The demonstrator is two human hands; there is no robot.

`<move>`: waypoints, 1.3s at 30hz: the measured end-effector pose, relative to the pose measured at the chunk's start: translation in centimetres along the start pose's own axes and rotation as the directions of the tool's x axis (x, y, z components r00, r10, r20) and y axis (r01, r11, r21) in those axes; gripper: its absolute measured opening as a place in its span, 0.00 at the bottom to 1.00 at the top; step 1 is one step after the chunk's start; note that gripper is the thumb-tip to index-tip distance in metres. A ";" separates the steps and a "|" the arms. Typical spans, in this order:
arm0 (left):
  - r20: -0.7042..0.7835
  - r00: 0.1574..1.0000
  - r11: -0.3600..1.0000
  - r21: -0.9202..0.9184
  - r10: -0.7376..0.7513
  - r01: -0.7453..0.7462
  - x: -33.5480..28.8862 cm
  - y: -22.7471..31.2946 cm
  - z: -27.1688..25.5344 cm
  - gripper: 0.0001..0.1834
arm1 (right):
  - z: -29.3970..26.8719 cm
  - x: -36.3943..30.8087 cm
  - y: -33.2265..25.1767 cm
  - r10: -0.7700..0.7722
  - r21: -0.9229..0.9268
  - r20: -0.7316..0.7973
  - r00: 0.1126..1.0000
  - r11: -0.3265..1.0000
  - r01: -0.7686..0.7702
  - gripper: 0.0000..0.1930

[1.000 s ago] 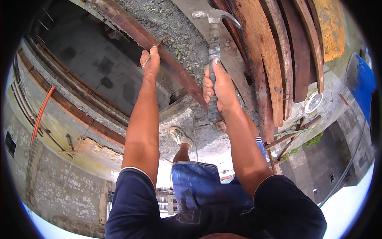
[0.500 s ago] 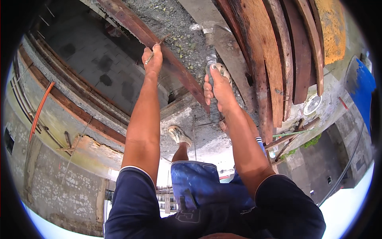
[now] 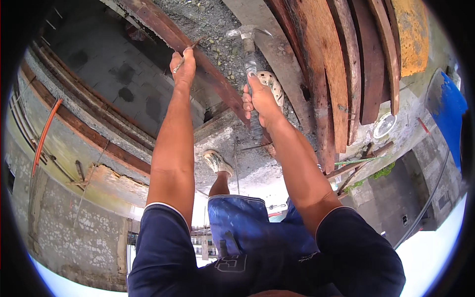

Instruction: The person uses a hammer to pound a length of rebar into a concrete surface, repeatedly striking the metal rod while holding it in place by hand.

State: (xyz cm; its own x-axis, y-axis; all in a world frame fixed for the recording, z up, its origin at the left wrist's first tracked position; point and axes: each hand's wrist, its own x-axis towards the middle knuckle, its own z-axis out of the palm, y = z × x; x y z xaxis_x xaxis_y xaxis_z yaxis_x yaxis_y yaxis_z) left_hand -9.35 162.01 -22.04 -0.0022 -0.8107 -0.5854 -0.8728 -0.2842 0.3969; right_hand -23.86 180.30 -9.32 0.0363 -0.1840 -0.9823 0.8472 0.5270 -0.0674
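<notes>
My left hand (image 3: pixel 183 70) is closed around a thin, rusty-looking rod (image 3: pixel 178 65); its far end sticks out beyond my fingers. That hand is over a long reddish-brown timber (image 3: pixel 217 83), which runs slantwise along the edge of an opening. In my right hand (image 3: pixel 261 100) is a claw hammer (image 3: pixel 249 47), gripped by its grey handle with my thumb laid along it. The metal head points away from me, above rough gravelly concrete, apart from the rod and the timber. Whether the rod touches the timber I cannot tell.
Several long wooden planks (image 3: pixel 336 74) lie to the right, beside a yellowish board (image 3: pixel 413 37). A deep opening (image 3: pixel 143 94) with a tiled floor below lies to the left. My feet wear light perforated shoes (image 3: pixel 216 162). An orange pipe (image 3: pixel 47 133) is at far left.
The hammer has swung a little left and its head now shows more fully. My left hand with the rod appears slightly farther up and left, and the whole view has shifted a little.
</notes>
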 end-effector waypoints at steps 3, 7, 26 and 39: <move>0.026 1.000 0.999 -0.028 0.016 -0.015 -0.1 0.7 0.0 0.33 | -3.6 -5.3 -4.9 -0.232 0.004 -0.073 0.970 0.973 0.232 0.24; 0.059 0.998 1.000 -0.014 -0.016 0.017 2.0 -0.9 0.7 0.34 | -6.7 -7.2 -8.9 -0.415 -0.068 -0.126 0.901 0.910 0.409 0.26; 0.071 0.997 0.999 -0.044 -0.007 0.010 -0.4 2.1 1.9 0.31 | 2.4 3.8 -1.7 0.097 0.068 0.022 0.995 0.993 -0.099 0.24; 0.022 1.000 1.000 -0.004 0.010 -0.010 -0.7 2.2 -0.8 0.30 | 5.2 -2.5 -2.6 -0.272 -0.152 0.030 0.962 0.950 0.274 0.24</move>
State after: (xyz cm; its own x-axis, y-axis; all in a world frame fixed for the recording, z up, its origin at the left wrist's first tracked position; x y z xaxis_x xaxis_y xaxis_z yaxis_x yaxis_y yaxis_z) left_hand -10.90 161.53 -20.14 -0.0215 -0.8018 -0.5973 -0.8708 -0.2785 0.4052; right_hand -23.37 175.06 -5.82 -0.1798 -0.3455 -0.9210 0.7339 0.5764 -0.3595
